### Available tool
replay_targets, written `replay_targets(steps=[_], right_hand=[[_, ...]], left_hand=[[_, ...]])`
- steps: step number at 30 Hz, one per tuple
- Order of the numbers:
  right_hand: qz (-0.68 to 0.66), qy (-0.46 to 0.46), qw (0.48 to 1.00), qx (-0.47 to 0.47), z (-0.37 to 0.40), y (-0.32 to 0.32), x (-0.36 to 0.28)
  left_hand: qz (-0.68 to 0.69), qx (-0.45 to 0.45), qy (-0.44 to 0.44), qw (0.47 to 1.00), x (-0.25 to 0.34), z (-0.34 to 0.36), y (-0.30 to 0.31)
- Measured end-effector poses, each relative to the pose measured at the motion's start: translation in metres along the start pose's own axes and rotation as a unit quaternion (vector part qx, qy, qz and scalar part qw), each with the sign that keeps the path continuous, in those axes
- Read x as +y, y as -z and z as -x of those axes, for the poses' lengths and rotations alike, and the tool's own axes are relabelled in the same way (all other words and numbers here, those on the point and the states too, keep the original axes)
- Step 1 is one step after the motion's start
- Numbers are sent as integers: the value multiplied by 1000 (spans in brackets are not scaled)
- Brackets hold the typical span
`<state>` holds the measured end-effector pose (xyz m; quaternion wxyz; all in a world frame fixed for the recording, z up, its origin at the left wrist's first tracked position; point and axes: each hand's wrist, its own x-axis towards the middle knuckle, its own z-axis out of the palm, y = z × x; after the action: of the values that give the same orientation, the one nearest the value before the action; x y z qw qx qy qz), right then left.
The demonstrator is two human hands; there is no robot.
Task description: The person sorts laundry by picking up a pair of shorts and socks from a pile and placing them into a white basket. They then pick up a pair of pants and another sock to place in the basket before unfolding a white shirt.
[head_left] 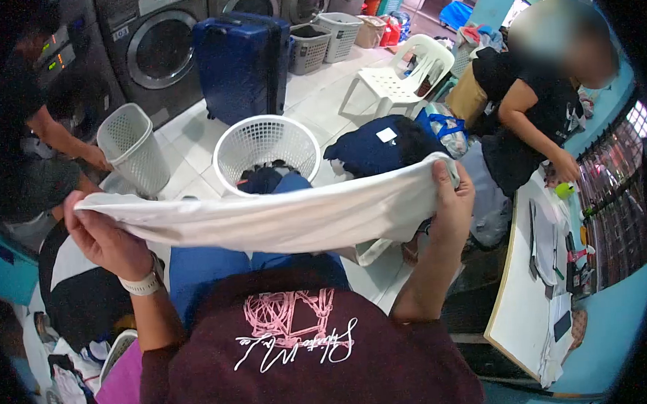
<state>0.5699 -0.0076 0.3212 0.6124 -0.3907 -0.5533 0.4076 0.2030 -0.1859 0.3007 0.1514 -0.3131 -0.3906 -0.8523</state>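
Observation:
A white cloth is stretched sideways in front of me, held up over my lap. My left hand, with a pale watch strap at the wrist, pinches its left end. At the other end my right hand grips the cloth, thumb on top. The fabric hangs in a narrow band with soft folds, its middle sagging slightly. Just beyond it stands a round white laundry basket with dark clothes at the bottom, partly hidden by the cloth.
Dark washing machines line the back, behind a blue suitcase. One person bends at the left by a grey basket; another stands at the right near a white table. A white plastic chair and dark clothes pile lie ahead.

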Motion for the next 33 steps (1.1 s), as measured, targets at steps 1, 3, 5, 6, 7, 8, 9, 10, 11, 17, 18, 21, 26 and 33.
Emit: replay_targets(steps=[1,3,5,6,7,8,9,10,11,17,18,21,26,33], right_hand=[[8,-13,1000,1,-1,0,2],[-51,-38,997,-49,-9,-1,7],[-151,-99,977,-116,-15,-3,10],[-201,-131,957,-160,-22,-4,14],[-202,-138,955,-165,-32,-5,25],[-218,-197,939,-177,-44,-8,42],[-232,-256,919,-189,-53,-12,61],[-214,-287,914,-192,-57,-17,77],[-194,-337,904,-179,-61,-27,94],[89,-368,904,-198,-25,-50,211],[97,-365,894,-241,-16,-48,214],[85,-371,876,-296,7,-42,218],[161,-371,831,-382,16,-38,207],[151,-364,776,-493,46,-68,188]], left_hand=[[-81,16,-94,992,4,-4,-2],[-64,10,-93,993,7,-12,-1],[-73,-34,-47,996,-2,-24,19],[-115,-47,-61,990,-6,-27,14],[-158,-61,-74,983,-11,-31,8],[-208,-87,-82,971,-25,-38,11],[-259,-113,-89,955,-46,-43,20],[-247,-125,-37,960,-74,-48,33],[-234,-135,16,963,-104,-49,45],[-497,-381,-18,779,-207,13,114],[-495,-416,87,758,-200,23,114],[-481,-506,275,661,-168,53,111],[-478,-581,284,594,-144,52,129],[-403,-641,386,527,-110,37,130]])
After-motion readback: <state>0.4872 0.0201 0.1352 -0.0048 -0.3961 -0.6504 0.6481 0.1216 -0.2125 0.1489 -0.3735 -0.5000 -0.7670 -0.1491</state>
